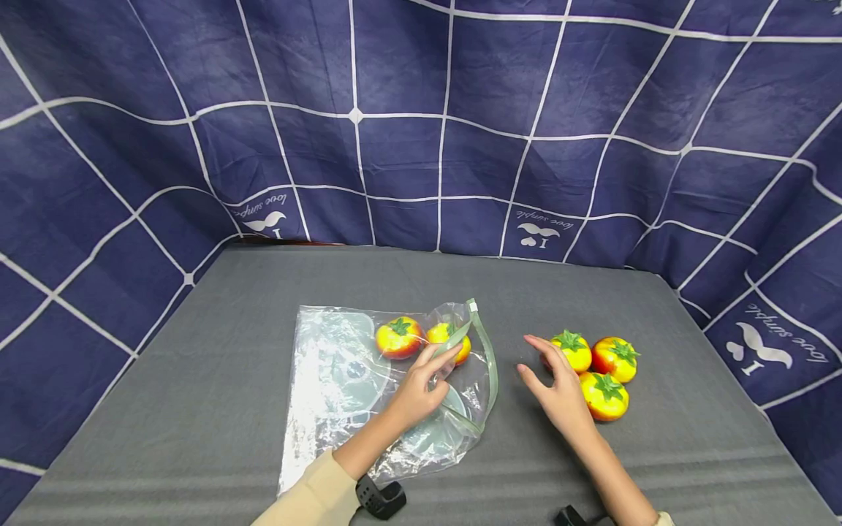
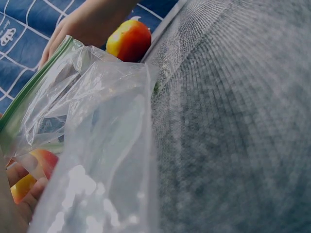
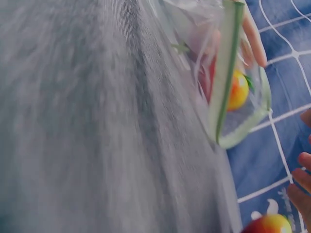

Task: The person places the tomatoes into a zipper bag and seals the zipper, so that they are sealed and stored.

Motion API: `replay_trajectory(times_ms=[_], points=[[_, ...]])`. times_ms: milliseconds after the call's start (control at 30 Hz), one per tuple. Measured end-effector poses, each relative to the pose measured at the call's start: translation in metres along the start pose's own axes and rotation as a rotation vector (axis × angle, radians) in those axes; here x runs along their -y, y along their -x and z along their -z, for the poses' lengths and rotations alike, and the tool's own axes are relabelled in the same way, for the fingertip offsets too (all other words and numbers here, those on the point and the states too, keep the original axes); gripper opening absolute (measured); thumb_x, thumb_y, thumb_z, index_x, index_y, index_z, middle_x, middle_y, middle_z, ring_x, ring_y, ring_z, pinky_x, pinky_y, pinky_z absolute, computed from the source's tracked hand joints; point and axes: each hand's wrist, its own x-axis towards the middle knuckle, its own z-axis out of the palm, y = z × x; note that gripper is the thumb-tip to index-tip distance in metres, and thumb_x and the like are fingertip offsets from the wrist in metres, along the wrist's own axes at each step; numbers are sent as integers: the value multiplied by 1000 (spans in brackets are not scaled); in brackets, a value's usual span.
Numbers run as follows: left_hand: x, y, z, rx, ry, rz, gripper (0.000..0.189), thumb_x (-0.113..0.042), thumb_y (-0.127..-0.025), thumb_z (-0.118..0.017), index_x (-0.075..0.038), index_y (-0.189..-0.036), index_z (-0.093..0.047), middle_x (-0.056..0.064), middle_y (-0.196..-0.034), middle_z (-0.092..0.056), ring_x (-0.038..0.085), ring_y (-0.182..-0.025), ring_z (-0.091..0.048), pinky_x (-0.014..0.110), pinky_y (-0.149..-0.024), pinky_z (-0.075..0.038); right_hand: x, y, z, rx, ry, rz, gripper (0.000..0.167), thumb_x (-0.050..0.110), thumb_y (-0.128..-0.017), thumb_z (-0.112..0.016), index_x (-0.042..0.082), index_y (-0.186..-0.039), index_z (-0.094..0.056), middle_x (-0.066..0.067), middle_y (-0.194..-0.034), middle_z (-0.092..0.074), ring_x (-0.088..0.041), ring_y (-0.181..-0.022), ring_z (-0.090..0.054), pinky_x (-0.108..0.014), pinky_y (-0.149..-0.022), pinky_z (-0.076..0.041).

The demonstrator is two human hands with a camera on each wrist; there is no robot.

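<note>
A clear zip bag (image 1: 309, 431) with a pale green zip rim lies on its side, its mouth facing right. Two red-and-yellow tomatoes with green leafy tops, one deeper (image 1: 397, 340) and one near the mouth (image 1: 463, 351), are inside it. My left hand (image 1: 414, 398) pinches the upper side of the bag's mouth, which gapes in the right wrist view. To the right, my right hand (image 1: 567, 398) has its fingers spread and holds nothing. Its fingers are beside the nearest loose tomato (image 1: 574, 352); whether they touch is unclear.
Two more tomatoes, one at the back right (image 1: 617, 358) and one in front (image 1: 604, 398), sit clustered with the nearest one. Grey cloth covers the table (image 1: 197, 409). A blue curtain (image 1: 401, 153) with white grid lines encloses its back and sides.
</note>
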Motion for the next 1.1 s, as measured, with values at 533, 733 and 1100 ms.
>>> replay_trajectory(times_ms=[533,733,1100], points=[[-21,0,8,-1,5,-8,58,13,-66,-48,5,-123,-53,20,-102,-54,30,-87,-55,34,-76,-47,-13,29,56,-255,112,-148,43,8,-78,-67,12,-120,-58,16,-118,-50,20,-109,-34,2,-90,-24],[-22,0,8,-2,9,-7,58,13,-66,-48,5,-123,-53,20,-102,-54,30,-87,-56,35,-76,-47,-28,43,69,-338,130,-239,42,8,-80,-65,9,-121,-57,14,-119,-48,18,-110,-34,3,-88,-25],[-21,-1,8,-8,7,-28,57,13,-66,-48,5,-122,-53,20,-101,-54,30,-86,-55,35,-75,-47,-45,61,80,-201,112,-449,60,16,-80,-67,12,-135,-43,-8,-142,-29,5,-123,-28,6,-80,-27]])
